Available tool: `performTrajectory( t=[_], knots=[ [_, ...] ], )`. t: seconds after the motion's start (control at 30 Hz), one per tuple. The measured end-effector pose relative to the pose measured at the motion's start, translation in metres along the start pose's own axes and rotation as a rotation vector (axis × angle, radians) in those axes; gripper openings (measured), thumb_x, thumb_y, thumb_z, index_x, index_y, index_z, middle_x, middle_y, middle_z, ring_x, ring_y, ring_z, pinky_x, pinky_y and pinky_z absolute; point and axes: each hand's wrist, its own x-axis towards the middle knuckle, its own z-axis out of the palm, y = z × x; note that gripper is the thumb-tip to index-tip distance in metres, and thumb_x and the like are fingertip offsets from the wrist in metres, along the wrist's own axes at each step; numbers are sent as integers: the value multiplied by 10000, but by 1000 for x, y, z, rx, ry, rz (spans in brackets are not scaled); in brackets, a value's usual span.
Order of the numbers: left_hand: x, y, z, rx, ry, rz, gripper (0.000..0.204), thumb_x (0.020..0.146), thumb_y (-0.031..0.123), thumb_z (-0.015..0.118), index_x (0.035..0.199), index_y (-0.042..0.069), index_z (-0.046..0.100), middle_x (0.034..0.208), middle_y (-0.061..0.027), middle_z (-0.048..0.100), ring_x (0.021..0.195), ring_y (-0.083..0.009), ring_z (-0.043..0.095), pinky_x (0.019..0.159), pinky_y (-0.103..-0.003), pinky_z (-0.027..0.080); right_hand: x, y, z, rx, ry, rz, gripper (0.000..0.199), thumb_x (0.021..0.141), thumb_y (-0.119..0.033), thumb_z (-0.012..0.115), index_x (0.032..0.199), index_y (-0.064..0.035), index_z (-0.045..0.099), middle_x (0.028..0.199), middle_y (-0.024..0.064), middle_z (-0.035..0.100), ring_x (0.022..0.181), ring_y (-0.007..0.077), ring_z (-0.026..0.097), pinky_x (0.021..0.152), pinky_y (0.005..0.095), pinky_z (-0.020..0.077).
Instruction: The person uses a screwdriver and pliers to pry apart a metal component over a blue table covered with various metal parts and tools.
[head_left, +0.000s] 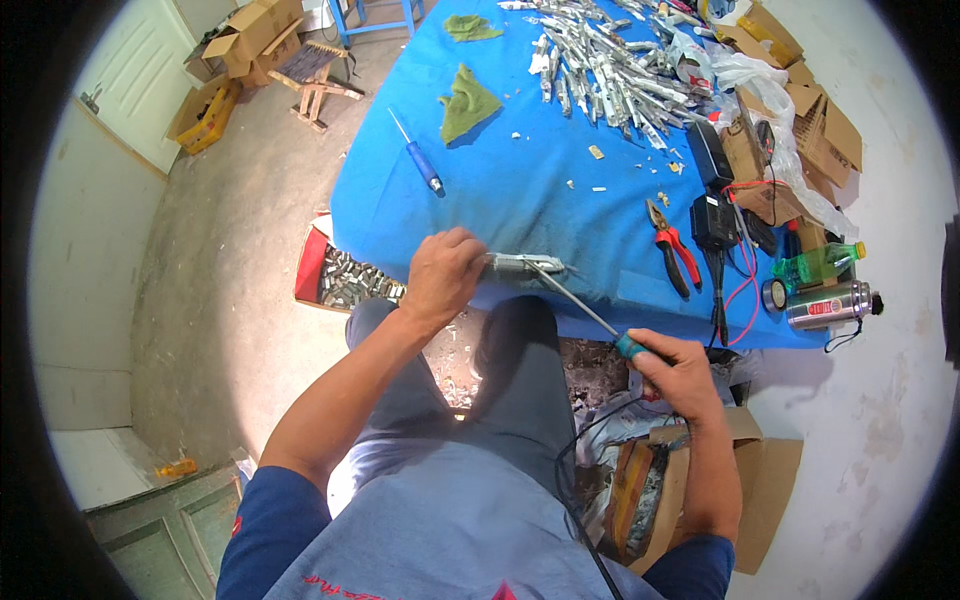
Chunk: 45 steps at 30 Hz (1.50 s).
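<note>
Blue table bears metal pieces, pliers, green rags.

Red-handled pliers, a blue screwdriver and green rags lie on the blue table.

Left hand is covering the near end of the small grey metal part. Right hand is hiding most of the soldering iron handle. Metal pieces pile is running off the top edge, single pieces too small to tell. Counter far end is getting cut off.
</note>
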Motion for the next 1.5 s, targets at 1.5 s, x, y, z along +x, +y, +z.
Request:
performTrajectory(
  t=[1.5],
  knots=[
    [1,5,2,19,27,18,71,833,91,732,877,68,682,895,-66,644,839,-299,618,740,-418,450,-12,-23,27,-280,137,-181,287,880,-88,725,1160,-23,721,1019,174,744,906,277,739,802,344,568]
  ],
)
